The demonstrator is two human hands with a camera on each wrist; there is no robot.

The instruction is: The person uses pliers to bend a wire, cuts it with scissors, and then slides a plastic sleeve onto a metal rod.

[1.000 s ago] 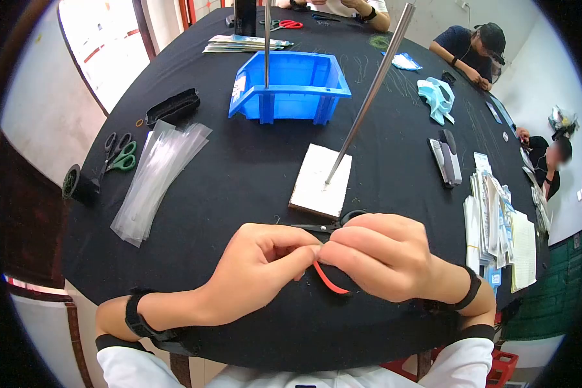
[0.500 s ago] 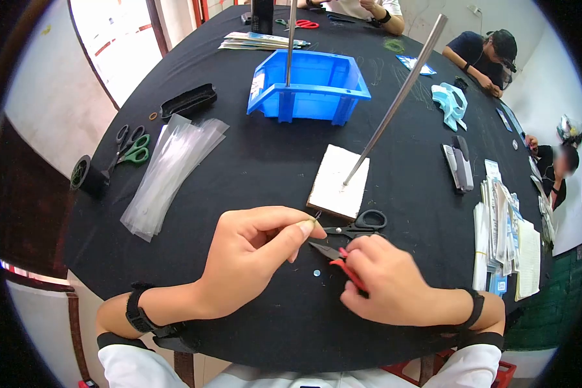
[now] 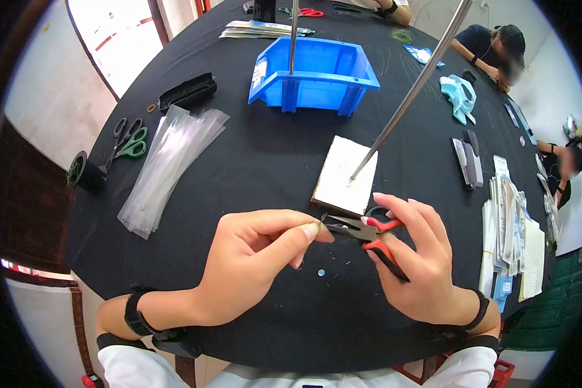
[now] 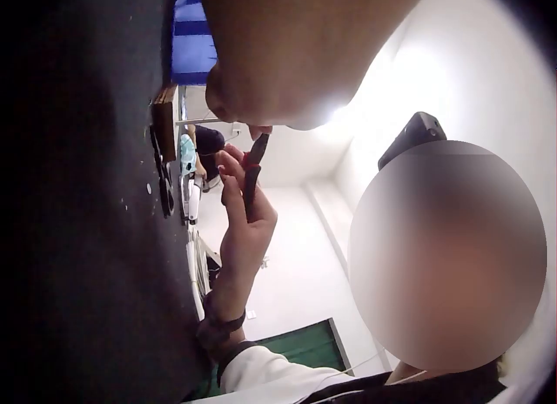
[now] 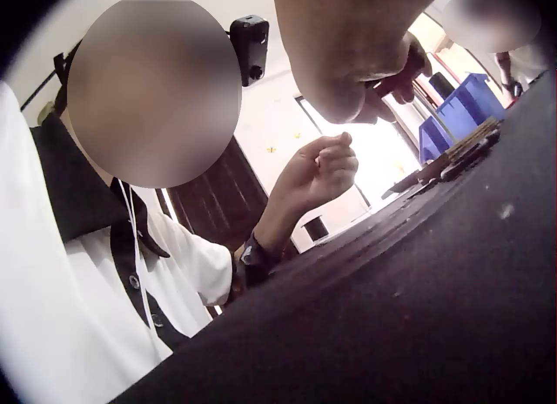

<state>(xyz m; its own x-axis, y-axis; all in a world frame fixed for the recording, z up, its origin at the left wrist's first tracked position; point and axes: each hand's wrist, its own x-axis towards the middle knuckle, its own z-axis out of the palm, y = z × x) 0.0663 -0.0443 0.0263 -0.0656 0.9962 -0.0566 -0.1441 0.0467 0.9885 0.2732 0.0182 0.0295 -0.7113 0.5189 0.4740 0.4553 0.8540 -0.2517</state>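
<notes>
My left hand (image 3: 255, 265) pinches a small, thin, dark hook-like piece (image 3: 324, 218) between thumb and forefinger. Most of that piece is hidden by the fingertips. Needle-nose pliers (image 3: 376, 244) with red and black handles are held in my right hand (image 3: 423, 262), their jaws parted. The pliers' tips point left, close by the left fingertips. Black scissors (image 3: 376, 211) lie on the table behind the pliers, partly covered by them. In the left wrist view, the pliers (image 4: 254, 164) stand upright in the right hand (image 4: 248, 239).
A white block (image 3: 344, 173) with a slanting metal rod stands just ahead of the hands. Beyond it is a blue bin (image 3: 317, 97). Clear plastic sleeves (image 3: 168, 171) and green scissors (image 3: 134, 143) lie left; a stapler (image 3: 469, 160) and stacked packets (image 3: 506, 226) lie right.
The right hand has drawn back from the left fingertips, where both met a second ago. It brought the pliers round, spread their jaws and raised them beside the left fingers.
</notes>
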